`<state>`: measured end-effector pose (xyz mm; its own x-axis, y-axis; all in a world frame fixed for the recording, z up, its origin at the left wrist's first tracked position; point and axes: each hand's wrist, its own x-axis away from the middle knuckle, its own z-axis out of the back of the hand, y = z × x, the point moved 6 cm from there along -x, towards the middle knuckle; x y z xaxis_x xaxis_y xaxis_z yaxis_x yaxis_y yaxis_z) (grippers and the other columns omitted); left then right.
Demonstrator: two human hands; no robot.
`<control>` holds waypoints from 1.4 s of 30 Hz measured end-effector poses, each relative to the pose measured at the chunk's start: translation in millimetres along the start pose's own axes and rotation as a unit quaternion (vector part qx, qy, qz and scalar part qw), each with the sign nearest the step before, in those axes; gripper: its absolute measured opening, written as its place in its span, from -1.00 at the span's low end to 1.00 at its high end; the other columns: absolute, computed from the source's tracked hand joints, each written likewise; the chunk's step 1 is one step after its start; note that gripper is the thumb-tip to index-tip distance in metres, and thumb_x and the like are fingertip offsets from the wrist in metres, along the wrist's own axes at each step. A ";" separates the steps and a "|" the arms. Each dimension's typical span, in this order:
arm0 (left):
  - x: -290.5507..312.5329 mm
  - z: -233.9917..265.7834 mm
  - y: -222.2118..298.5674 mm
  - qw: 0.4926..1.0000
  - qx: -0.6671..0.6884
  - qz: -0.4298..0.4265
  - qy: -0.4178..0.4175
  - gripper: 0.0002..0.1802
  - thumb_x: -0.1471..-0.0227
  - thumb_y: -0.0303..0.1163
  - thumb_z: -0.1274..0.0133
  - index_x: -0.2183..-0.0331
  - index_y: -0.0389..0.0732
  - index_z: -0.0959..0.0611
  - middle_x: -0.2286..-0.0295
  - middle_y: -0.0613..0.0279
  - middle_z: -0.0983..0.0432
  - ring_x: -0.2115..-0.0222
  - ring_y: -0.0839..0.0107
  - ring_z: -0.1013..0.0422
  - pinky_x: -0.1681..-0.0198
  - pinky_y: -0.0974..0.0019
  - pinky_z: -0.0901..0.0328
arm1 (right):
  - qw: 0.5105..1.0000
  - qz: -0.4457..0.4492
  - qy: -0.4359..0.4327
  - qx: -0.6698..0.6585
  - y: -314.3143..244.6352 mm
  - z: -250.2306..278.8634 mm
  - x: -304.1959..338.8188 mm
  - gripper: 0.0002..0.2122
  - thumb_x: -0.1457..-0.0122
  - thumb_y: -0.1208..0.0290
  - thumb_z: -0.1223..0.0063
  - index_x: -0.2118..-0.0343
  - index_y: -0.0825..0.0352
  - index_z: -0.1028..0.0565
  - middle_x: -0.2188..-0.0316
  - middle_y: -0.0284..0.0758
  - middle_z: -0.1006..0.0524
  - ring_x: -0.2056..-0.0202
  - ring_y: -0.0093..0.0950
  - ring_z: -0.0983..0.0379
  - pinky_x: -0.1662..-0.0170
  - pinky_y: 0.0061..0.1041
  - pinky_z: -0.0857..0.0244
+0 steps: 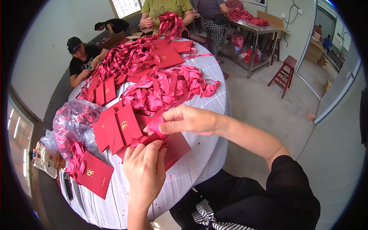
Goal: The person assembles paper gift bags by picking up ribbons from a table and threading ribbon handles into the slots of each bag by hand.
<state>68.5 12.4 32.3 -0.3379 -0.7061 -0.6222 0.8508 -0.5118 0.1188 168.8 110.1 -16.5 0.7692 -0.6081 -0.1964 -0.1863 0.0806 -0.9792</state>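
My right hand (pixel 193 120) pinches a loop of pink-red ribbon (pixel 155 123) between thumb and fingers. Below it, my left hand (pixel 145 165) is closed with its back toward me, its fingertips at the lower end of the ribbon; they partly hide what they grip. Under both hands lies a dark red card envelope (pixel 179 148). Just left of them, several red envelopes with gold print (pixel 126 124) overlap in a stack. Beyond my hands spreads a heap of loose ribbons (pixel 168 86).
A clear plastic bag of ribbons (pixel 76 120) and a single red envelope (pixel 96 176) lie at the left on the white tablecloth (pixel 207 165). Co-workers sit and stand around the far side by more ribbons. A wooden stool (pixel 283 74) and metal table (pixel 253 28) stand at the right.
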 end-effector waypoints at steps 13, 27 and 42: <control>2.5 4.3 3.5 1.000 -0.004 -0.009 0.011 -0.85 0.16 -0.55 -0.16 0.43 -0.23 -0.56 0.67 0.26 -0.39 0.64 0.33 -0.28 0.48 0.30 -0.12 | 0.974 0.135 0.030 -0.181 -42.8 -0.4 -24.0 -0.83 -0.31 0.43 0.23 0.24 0.46 -0.32 0.36 -0.08 -0.55 0.25 -0.30 -0.54 0.13 -0.42 -0.45; 2.5 -0.1 4.1 1.000 0.012 -0.002 0.025 -0.89 0.15 -0.49 -0.17 0.51 -0.21 -0.53 0.71 0.27 -0.35 0.67 0.31 -0.28 0.51 0.28 -0.11 | 0.977 0.154 0.059 -0.135 -42.0 6.9 -25.1 -0.76 -0.34 0.35 0.31 0.26 0.42 -0.38 0.34 -0.10 -0.55 0.24 -0.30 -0.54 0.12 -0.37 -0.41; 37.8 47.5 -91.5 0.952 0.144 0.239 0.125 -0.79 -0.16 -0.44 0.07 0.41 -0.40 -0.53 0.54 0.08 -0.47 0.49 0.32 -0.42 0.36 0.37 -0.28 | 0.974 0.091 0.120 0.170 -12.8 -12.3 -5.6 -0.75 -0.28 0.38 0.11 0.34 0.45 -0.57 0.43 -0.38 -0.59 0.39 -0.69 -0.43 0.25 -0.66 -0.29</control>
<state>-41.2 9.3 34.7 0.1973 -0.7715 -0.6049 0.7259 -0.2997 0.6191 159.4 102.8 -2.2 0.5688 -0.7235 -0.3911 -0.0615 0.4368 -0.8975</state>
